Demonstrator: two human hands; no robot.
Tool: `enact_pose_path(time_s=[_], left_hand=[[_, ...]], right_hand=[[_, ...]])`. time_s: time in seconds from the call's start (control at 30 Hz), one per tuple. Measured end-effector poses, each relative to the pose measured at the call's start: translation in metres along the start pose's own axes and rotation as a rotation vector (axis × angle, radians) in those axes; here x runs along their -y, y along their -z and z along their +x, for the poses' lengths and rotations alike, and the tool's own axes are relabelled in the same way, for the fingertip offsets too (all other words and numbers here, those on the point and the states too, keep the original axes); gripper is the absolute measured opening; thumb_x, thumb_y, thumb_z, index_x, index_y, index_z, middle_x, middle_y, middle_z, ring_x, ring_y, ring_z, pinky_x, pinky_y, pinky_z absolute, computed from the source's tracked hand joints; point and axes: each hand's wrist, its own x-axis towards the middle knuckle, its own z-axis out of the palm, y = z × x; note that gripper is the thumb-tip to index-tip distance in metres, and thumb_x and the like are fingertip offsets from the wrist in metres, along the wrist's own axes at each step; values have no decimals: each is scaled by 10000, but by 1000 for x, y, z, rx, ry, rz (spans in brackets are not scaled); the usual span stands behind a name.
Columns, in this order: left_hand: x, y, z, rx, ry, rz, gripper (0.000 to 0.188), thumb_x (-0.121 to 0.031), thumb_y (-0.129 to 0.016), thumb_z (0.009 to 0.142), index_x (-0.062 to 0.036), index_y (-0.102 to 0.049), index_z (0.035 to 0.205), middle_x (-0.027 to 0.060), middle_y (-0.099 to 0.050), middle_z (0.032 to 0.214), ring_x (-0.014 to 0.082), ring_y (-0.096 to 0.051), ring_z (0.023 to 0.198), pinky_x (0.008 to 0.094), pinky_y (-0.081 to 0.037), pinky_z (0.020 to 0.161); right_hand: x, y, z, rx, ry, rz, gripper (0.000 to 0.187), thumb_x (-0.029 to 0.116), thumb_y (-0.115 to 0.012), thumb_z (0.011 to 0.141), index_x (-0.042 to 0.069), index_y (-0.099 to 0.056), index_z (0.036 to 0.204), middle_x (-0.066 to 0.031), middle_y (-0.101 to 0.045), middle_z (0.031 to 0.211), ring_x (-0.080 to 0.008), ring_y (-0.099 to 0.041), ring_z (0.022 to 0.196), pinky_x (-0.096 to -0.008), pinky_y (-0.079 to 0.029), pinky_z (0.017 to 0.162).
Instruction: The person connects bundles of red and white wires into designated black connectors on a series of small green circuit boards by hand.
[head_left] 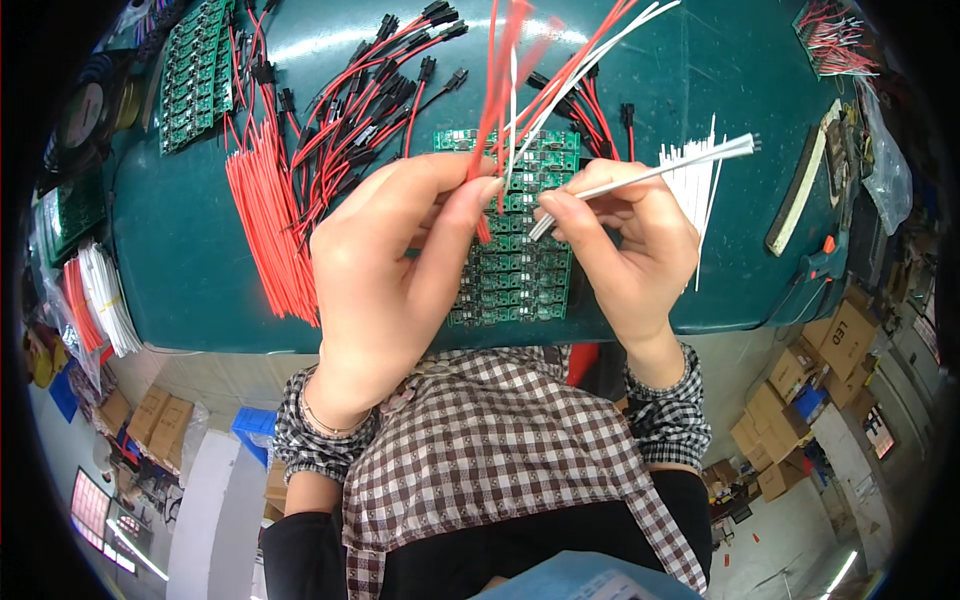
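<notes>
My left hand (385,245) pinches a few red wires (484,215) between thumb and fingertips; their upper ends are blurred. In my right hand (640,240), closed between thumb and forefinger, is a small bundle of white wires (690,162) slanting up to the right. Both hands are above a panel of green circuit boards (515,285) lying on the table. More red wires (565,85) and white wires (615,45) rise from between the hands toward the top edge. Whether these are attached to the boards I cannot tell.
On the green table (720,90), loose red wires (265,215) and black-plugged cables (370,100) lie left, white wires (700,180) right. Another circuit board panel (197,75) is at the far left. A glue gun (822,262) and a dark-and-white strip (803,180) lie near the right edge.
</notes>
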Motion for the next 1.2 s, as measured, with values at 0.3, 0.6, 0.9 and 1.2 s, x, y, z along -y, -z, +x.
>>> enact_pose_path(time_s=[0.3, 0.6, 0.9, 1.2], left_hand=[[-2, 1, 3, -37, 51, -13, 94, -24, -661, 889, 13, -654, 975, 83, -671, 837, 108, -668, 678, 228, -529, 588], [-2, -1, 16, 43, 252, -136, 81, -19, -666, 900, 26, -622, 951, 22, -675, 848, 41, -633, 753, 174, -512, 659], [1, 0, 12, 21, 187, -304, 105, -24, -682, 884, 47, -627, 939, 59, -690, 848, 83, -672, 760, 192, -532, 640], [-6, 11, 4, 99, 268, -480, 135, 23, -687, 862, 57, -669, 992, 63, -686, 883, 97, -671, 785, 201, -543, 687]], right_hand=[[3, -1, 3, 41, -80, -84, 178, 75, -765, 814, -24, -653, 910, -97, -681, 844, -133, -700, 713, -249, -582, 619], [17, -9, 6, 173, -225, -46, 152, 33, -720, 846, -32, -632, 951, -72, -684, 845, -99, -684, 717, -213, -544, 592], [19, -17, 6, 168, -245, -76, 138, -15, -686, 864, -53, -614, 976, -78, -694, 899, -89, -677, 747, -206, -545, 617], [16, -9, -9, 186, 148, -222, 188, 1, -747, 774, 46, -639, 921, -71, -662, 812, -203, -646, 639, -291, -505, 552]])
